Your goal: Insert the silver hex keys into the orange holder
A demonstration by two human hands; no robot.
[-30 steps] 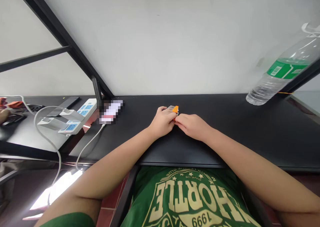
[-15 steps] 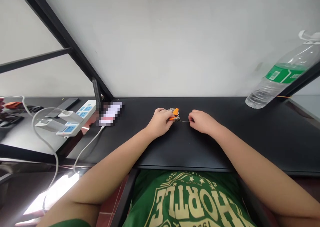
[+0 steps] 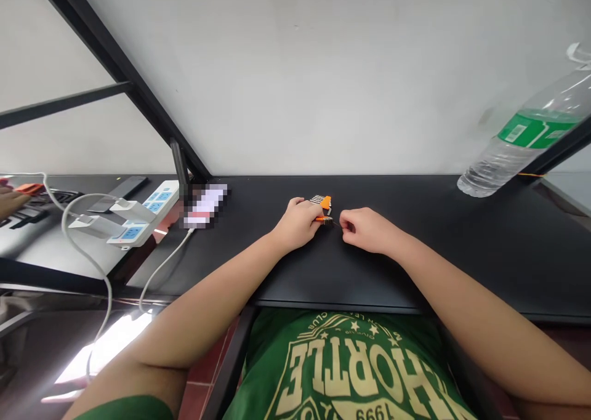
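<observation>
My left hand (image 3: 301, 224) is closed around an orange holder (image 3: 326, 202) with a row of slim metal rods, which looks like a hex key set. The fingers cover its left part, and its orange ends and dark rod tips show past the thumb. Just to the right, my right hand (image 3: 364, 229) pinches a thin metal rod (image 3: 337, 224) between thumb and fingertips. The rod points toward the set's near right corner; whether it touches the set is too small to tell. Both hands are just above the black table (image 3: 295, 272).
A phone with a blurred screen (image 3: 206, 204) lies charging at left, beside a white power strip (image 3: 145, 214) with plugs and a cable. A large water bottle (image 3: 517, 140) stands at the right rear. Another person's hand (image 3: 10, 201) shows at the far left.
My right hand has moved left, closer to the set, and less of the thin rod shows between the hands. A co-worker's hand has come into view at the far left.
</observation>
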